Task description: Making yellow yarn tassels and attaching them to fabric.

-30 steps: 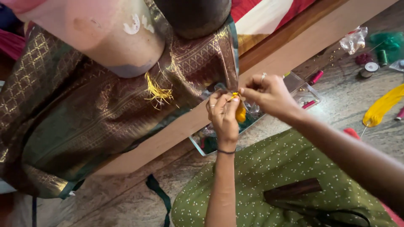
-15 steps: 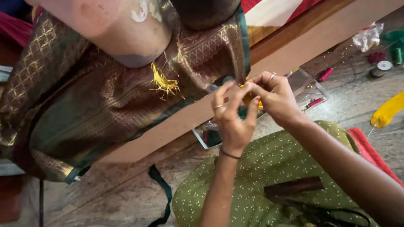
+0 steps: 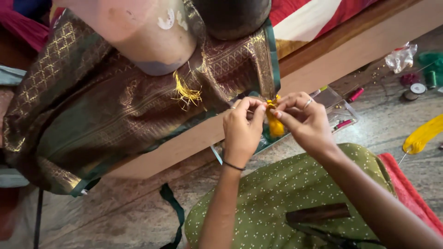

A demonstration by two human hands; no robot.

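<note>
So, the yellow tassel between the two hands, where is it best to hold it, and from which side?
Probably at its narrow top. The yellow tassel hangs with the bound end up, at the brocade fabric's corner, and its loose threads spread below. The left hand and right hand already pinch that top from opposite sides, so coming in sideways at the top seems best.
</note>
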